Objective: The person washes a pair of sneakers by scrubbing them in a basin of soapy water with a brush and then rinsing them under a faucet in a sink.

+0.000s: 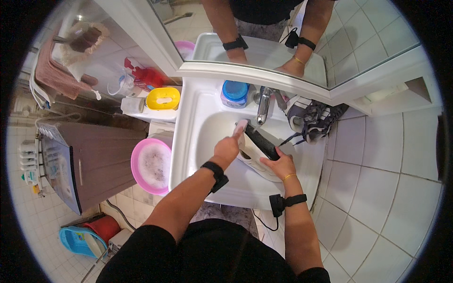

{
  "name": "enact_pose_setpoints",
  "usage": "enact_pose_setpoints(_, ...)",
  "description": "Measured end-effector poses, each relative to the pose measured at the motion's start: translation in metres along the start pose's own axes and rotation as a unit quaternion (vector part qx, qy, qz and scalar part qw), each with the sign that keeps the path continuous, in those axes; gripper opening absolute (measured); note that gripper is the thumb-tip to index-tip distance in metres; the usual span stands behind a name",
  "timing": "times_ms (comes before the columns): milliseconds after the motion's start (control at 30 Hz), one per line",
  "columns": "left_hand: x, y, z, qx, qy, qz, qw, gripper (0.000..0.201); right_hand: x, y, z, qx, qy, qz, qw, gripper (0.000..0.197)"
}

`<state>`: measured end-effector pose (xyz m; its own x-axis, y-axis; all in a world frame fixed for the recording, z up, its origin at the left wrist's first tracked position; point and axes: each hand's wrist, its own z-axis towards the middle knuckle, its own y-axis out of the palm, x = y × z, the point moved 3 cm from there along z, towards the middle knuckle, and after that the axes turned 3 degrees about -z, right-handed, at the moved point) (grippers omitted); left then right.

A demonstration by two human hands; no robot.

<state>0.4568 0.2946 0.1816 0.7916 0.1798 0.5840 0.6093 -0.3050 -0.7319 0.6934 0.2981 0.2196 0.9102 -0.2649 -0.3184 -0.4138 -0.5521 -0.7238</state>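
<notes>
A shoe (261, 163) with a pale upper and a dark sole (261, 141) lies tilted on its side over the white sink (207, 127), its sole facing up and away. My right hand (281, 165) grips it at its near right end, thumb on the upper and fingers by the sole. In my left hand (227, 150), closed, is a pale pink brush-like thing (241, 126), its tip beside the far end of the sole. Its underside is hidden. Just beyond stands the metal faucet (264, 106).
A blue-lidded jar (235, 93) stands behind the basin. Grey sneakers with dark laces (314, 115) rest at the sink's right back corner. Left of the sink are a pink basin of foamy water (153, 165) and a yellow soap dish (163, 98). A framed mirror (255, 70) overhangs the back.
</notes>
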Motion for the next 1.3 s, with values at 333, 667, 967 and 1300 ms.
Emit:
enact_pose_setpoints(333,0.043,0.046,-0.032,-0.019,-0.009,-0.061,0.998,0.070,0.012,0.021,0.012,0.029,-0.127,-0.069,0.989,0.086)
enact_pose_setpoints(667,0.067,0.069,-0.044,-0.023,0.001,-0.121,0.992,0.078,0.032,0.019,0.026,-0.030,-0.117,0.052,0.991,0.078)
enact_pose_setpoints(967,0.056,0.080,-0.034,-0.005,0.038,-0.121,0.992,0.077,0.035,0.017,0.033,-0.075,-0.090,0.125,0.985,0.073)
enact_pose_setpoints(1300,0.051,0.054,-0.006,-0.048,-0.078,-0.150,0.985,0.075,0.041,0.027,0.044,-0.072,-0.080,0.101,0.989,0.075)
